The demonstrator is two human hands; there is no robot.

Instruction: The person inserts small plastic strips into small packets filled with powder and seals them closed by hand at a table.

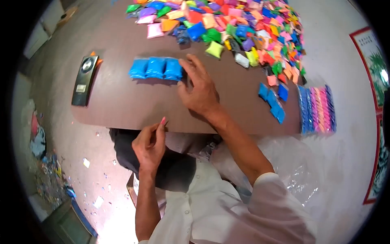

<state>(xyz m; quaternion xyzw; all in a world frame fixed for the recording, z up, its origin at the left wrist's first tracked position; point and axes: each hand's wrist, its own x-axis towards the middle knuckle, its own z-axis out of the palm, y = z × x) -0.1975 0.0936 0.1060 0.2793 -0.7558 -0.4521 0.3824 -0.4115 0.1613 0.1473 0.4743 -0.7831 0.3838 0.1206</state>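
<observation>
Three joined light-blue packets (156, 68) lie in a row on the brown table (122, 103). My right hand (199, 87) reaches over the table, its fingers apart and curved at the right end of the row, near or touching the last packet. At the table's front edge, my left hand (149, 145) is pinched, with a small pinkish-red tip showing between thumb and forefinger; whether it is a held object is too small to tell. Several small blue packets (273, 101) lie to the right.
A large heap of colourful packets (243, 28) covers the back of the table. Stacked packet strips (317, 109) stand at the right edge. A black phone-like device (85, 81) lies at the left. Clear plastic sheeting (284, 162) hangs below the front edge.
</observation>
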